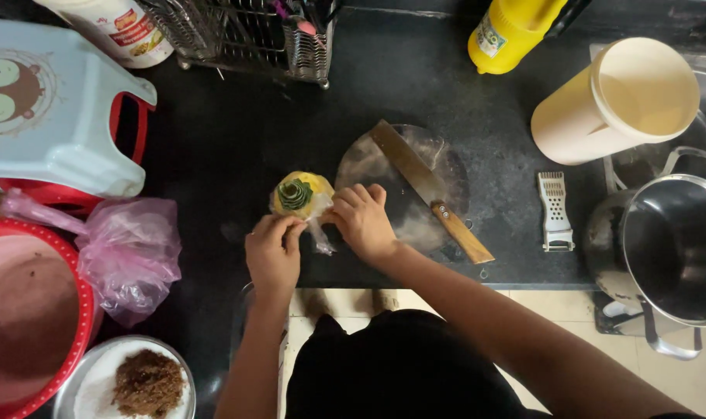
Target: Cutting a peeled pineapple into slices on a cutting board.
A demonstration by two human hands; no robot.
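Dark desk (237, 132) carries everything. Far left of the hands: pale plastic stool (54, 101) w/ red trim, and below it a red tub (27, 310) beside a crumpled pink bag (132, 252). Far right of the hands: steel pot (675, 248), w/ a cream jug (621, 101) lying on its side above it. Just right of the right hand (365, 221): round clear board (403, 182) w/ a wooden-handled cleaver (430, 190) laid across it diagonally. Above the hands, at the back: wire rack (244, 31) and a yellow bottle (508, 31). Below the left hand (274, 252), near the desk edge: steel bowl (124, 380) w/ brown shreds. Between board and pot: small white peeler (555, 211). Both hands meet at a yellow fruit w/ green top (300, 194), which sits on the desk just left of the board, partly in clear wrap (320, 233). Left hand's fingers are curled, pinching the wrap at the fruit's lower edge; right hand's fingers are bent, resting on the wrap at its right side.
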